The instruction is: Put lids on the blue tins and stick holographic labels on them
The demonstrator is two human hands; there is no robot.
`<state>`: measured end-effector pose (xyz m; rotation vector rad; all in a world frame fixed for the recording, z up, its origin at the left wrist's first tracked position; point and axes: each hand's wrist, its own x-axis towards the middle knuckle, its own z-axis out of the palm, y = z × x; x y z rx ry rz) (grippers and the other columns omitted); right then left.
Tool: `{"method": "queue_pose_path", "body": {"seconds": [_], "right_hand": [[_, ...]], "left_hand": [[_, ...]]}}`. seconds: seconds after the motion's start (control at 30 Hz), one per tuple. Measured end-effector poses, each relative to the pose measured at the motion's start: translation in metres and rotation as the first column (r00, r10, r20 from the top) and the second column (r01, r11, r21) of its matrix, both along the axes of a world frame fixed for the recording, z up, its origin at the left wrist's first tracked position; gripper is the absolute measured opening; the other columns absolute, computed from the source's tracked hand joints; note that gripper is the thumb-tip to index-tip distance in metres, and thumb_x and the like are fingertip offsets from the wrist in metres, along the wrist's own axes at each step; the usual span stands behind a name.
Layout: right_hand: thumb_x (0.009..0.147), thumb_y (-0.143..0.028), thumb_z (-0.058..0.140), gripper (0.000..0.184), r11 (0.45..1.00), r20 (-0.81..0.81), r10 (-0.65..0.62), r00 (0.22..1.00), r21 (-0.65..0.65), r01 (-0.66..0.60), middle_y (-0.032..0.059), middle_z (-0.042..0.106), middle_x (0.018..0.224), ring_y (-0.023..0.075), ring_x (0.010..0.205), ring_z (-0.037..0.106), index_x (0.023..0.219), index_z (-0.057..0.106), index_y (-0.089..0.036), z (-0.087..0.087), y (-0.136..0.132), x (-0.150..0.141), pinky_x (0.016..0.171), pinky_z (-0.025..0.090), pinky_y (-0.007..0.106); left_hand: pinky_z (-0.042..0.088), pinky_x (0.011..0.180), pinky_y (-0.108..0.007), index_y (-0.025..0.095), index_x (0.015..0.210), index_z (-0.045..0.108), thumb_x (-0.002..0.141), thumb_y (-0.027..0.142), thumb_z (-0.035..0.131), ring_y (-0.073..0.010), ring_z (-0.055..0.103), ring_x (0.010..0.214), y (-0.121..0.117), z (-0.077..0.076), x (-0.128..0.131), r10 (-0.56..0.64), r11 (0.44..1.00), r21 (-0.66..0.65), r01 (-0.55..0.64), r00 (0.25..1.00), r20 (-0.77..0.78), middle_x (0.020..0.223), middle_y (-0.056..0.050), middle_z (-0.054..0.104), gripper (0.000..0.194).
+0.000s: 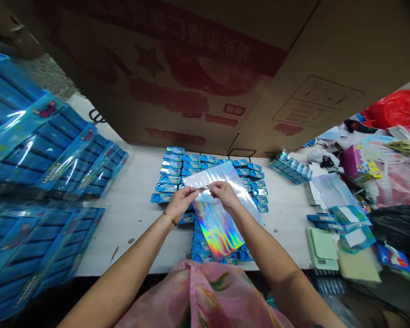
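Note:
My left hand (184,200) and my right hand (223,194) meet over the middle of the table, fingertips pinched close together. Between them runs a thin silvery strip (203,187), its ends hidden by the fingers; whether it is a sticker cannot be made out. Directly under both hands lies a shiny holographic sheet (218,223), tilted, with rows of slits or strips across its upper part. It rests on rows of small blue boxes (167,179), which show around its edges and below it.
A large cardboard carton (205,82) looms at the table's far side. Stacked blue display packs (48,159) crowd the left. To the right are a wrapped pack of blue boxes (290,167), a pale green scale (323,253), a red plastic bag (399,111) and loose packaging.

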<state>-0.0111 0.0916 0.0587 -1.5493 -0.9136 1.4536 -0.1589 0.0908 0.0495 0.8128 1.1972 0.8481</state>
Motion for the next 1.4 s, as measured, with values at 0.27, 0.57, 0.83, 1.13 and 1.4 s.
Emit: {"method": "queue_pose_path", "body": {"seconds": [0.27,0.57,0.83,1.13,1.4], "right_hand": [[0.054,-0.031,0.062,0.019,0.995,-0.133,-0.019,0.991,-0.097,0.006,-0.0055,0.049,0.048,0.0054,0.044,0.042,0.062,0.055,-0.015,0.010,0.001,-0.003,0.045,0.033,0.019],[0.062,-0.046,0.061,0.031,0.999,-0.216,-0.013,0.976,-0.031,0.007,-0.0004,0.055,0.063,0.0074,0.053,0.049,0.066,0.055,-0.015,0.017,-0.003,-0.015,0.048,0.037,0.020],[0.057,-0.037,0.068,0.026,0.995,-0.076,-0.016,0.997,0.094,0.023,-0.0047,0.049,0.052,0.0075,0.048,0.045,0.064,0.052,-0.016,0.012,-0.003,-0.019,0.045,0.034,0.020],[0.077,-0.022,0.055,0.004,0.627,0.489,0.113,0.865,0.640,-0.444,0.0030,0.059,0.077,0.0124,0.073,0.053,0.074,0.057,-0.019,0.040,-0.015,-0.003,0.064,0.044,0.026],[0.083,-0.017,0.047,0.013,0.430,0.715,0.041,0.698,0.618,-0.658,0.0060,0.060,0.084,0.0139,0.079,0.055,0.086,0.059,-0.020,0.055,-0.024,0.003,0.070,0.044,0.028]], "left_hand": [[0.038,0.057,-0.022,0.015,0.073,0.058,0.052,0.036,0.073,-0.0119,0.058,0.068,-0.003,0.001,-0.004,0.039,0.986,-0.169,-0.003,0.976,0.214,0.073,-0.003,0.064,0.033],[0.039,0.055,-0.022,0.013,0.072,0.056,0.050,0.035,0.074,-0.0123,0.060,0.064,-0.006,0.008,-0.005,0.147,0.981,-0.144,-0.127,0.979,0.141,0.070,-0.004,0.066,0.035],[0.041,0.055,-0.021,0.013,0.073,0.055,0.053,0.034,0.073,-0.0125,0.061,0.063,-0.009,0.011,-0.006,0.140,0.985,-0.121,-0.123,0.981,0.138,0.070,-0.004,0.066,0.035],[0.044,0.068,-0.024,0.018,0.089,0.057,0.060,0.024,0.069,-0.0144,0.060,0.084,-0.018,0.027,-0.015,0.091,0.994,-0.095,-0.056,0.902,0.421,0.095,-0.005,0.065,0.032],[0.044,0.062,-0.024,0.014,0.085,0.067,0.065,0.033,0.066,-0.0135,0.058,0.072,-0.013,0.041,-0.028,-0.139,0.986,-0.036,0.164,0.919,0.368,0.081,-0.007,0.065,0.028]]}}
